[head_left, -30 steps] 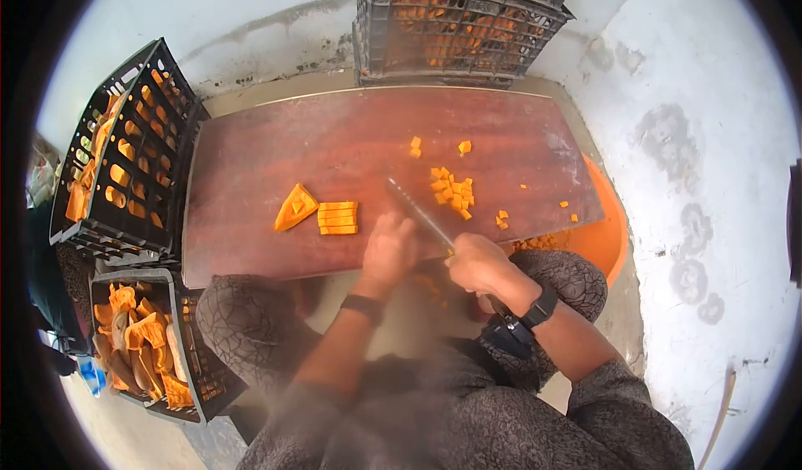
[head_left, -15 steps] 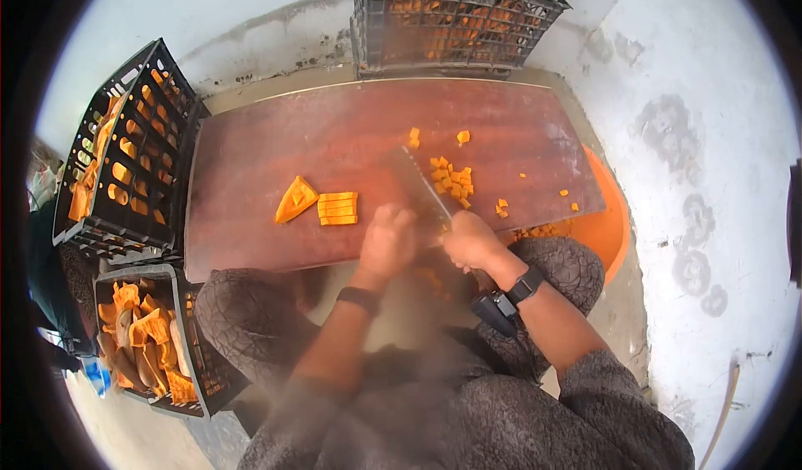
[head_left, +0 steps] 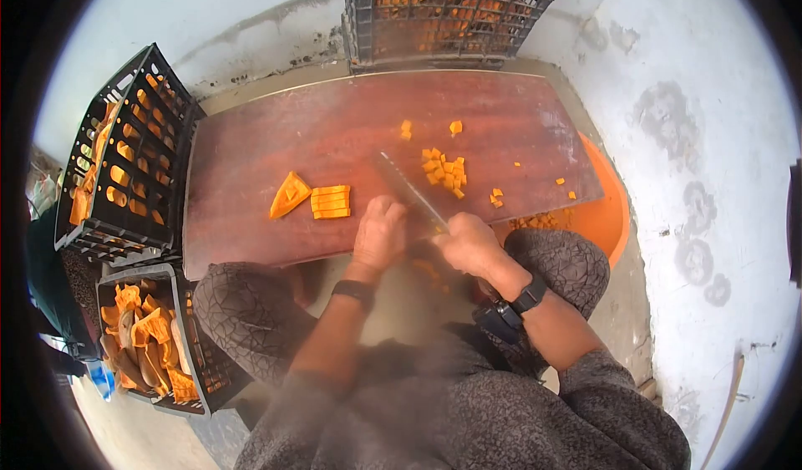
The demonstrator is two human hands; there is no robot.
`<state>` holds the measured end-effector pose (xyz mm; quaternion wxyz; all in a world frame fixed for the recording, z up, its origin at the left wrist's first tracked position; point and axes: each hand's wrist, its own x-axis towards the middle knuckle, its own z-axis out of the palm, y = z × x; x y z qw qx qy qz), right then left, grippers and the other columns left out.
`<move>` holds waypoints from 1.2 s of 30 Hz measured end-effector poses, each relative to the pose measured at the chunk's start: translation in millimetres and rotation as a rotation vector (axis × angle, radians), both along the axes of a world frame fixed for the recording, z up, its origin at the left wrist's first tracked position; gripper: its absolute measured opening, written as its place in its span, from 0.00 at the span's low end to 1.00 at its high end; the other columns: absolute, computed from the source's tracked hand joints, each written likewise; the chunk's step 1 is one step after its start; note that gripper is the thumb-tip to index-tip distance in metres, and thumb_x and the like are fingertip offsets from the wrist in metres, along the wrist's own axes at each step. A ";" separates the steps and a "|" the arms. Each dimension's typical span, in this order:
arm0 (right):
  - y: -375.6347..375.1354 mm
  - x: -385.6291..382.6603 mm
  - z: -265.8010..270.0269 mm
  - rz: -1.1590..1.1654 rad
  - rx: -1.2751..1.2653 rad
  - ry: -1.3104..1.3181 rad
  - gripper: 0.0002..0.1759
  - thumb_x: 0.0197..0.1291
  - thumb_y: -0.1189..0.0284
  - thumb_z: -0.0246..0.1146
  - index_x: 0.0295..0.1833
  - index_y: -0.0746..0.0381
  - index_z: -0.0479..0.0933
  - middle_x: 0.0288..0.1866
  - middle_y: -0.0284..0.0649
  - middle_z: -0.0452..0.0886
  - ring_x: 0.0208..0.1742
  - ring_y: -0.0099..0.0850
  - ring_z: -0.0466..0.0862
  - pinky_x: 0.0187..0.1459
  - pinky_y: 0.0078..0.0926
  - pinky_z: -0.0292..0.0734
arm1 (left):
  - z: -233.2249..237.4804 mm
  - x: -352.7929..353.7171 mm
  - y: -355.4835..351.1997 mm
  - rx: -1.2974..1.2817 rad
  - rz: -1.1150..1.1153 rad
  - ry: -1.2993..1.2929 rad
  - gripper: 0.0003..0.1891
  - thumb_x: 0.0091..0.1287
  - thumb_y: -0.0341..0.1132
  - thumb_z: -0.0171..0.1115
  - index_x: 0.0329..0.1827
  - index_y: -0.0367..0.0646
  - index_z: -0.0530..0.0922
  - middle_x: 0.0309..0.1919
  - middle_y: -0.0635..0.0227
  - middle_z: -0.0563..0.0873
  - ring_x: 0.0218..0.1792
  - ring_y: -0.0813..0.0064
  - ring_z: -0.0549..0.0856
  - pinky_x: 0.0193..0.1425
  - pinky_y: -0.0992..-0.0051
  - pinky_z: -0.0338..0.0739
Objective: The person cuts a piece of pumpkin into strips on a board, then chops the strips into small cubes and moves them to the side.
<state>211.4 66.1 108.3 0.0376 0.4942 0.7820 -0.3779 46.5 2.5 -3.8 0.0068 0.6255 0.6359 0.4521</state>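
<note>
My right hand [head_left: 469,244] is closed round the handle of a knife [head_left: 411,191], whose blade slants up and left over the wooden board [head_left: 276,136]. Beside the blade, at the board's front edge, my left hand [head_left: 381,229] has its fingers curled in; whatever they hold is hidden. To its left lie a block of pumpkin strips [head_left: 331,202] and a pointed pumpkin chunk [head_left: 290,194]. A heap of pumpkin cubes [head_left: 444,169] sits just right of the blade, with several loose cubes around it.
An orange tub [head_left: 614,211] with cut pieces stands under the board's right end. Black crates of pumpkin stand at the left [head_left: 125,148], lower left [head_left: 196,336] and back [head_left: 443,19]. My knees flank the board's front edge; a white wall [head_left: 718,136] rises at right.
The knife's tip has swung left, so the blade leans further over toward my left hand. The whole view has shifted slightly. The strips and the cube heap look unchanged.
</note>
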 end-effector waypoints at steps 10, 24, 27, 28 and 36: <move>0.6 -2.5 10.8 0.174 0.139 -0.107 0.17 0.64 0.66 0.64 0.36 0.73 0.82 0.23 0.51 0.83 0.27 0.40 0.87 0.33 0.39 0.80 | 4.3 -0.8 -1.4 -0.031 0.041 0.029 0.06 0.55 0.23 0.60 0.35 0.40 0.78 0.39 0.57 0.79 0.44 0.52 0.79 0.49 0.59 0.76; 5.5 -35.1 25.6 0.112 -0.198 -0.250 0.16 0.68 0.71 0.60 0.36 0.77 0.78 0.20 0.49 0.80 0.20 0.39 0.83 0.25 0.35 0.79 | 1.8 0.9 2.0 0.062 0.096 -0.056 0.08 0.53 0.20 0.63 0.35 0.39 0.77 0.35 0.55 0.79 0.40 0.50 0.80 0.45 0.57 0.77; 6.1 -41.7 19.4 0.141 -0.180 -0.257 0.13 0.65 0.74 0.58 0.36 0.77 0.77 0.20 0.49 0.81 0.20 0.39 0.83 0.24 0.35 0.79 | 0.3 -1.0 2.2 0.015 0.149 -0.090 0.08 0.54 0.20 0.62 0.35 0.39 0.78 0.34 0.55 0.80 0.41 0.50 0.80 0.46 0.57 0.77; 8.5 -46.2 23.6 0.147 -0.184 -0.282 0.12 0.63 0.76 0.57 0.36 0.77 0.77 0.21 0.50 0.81 0.20 0.39 0.83 0.24 0.36 0.79 | 2.3 -0.4 1.3 0.009 0.139 -0.093 0.08 0.54 0.20 0.62 0.35 0.39 0.78 0.35 0.55 0.80 0.42 0.50 0.81 0.46 0.57 0.78; 21.7 -44.4 4.4 0.094 -0.161 -0.244 0.09 0.54 0.79 0.55 0.26 0.69 0.78 0.17 0.46 0.81 0.16 0.38 0.82 0.24 0.36 0.79 | -1.3 4.1 -1.7 0.061 0.071 -0.046 0.06 0.57 0.22 0.63 0.37 0.40 0.79 0.36 0.56 0.82 0.42 0.51 0.82 0.46 0.59 0.79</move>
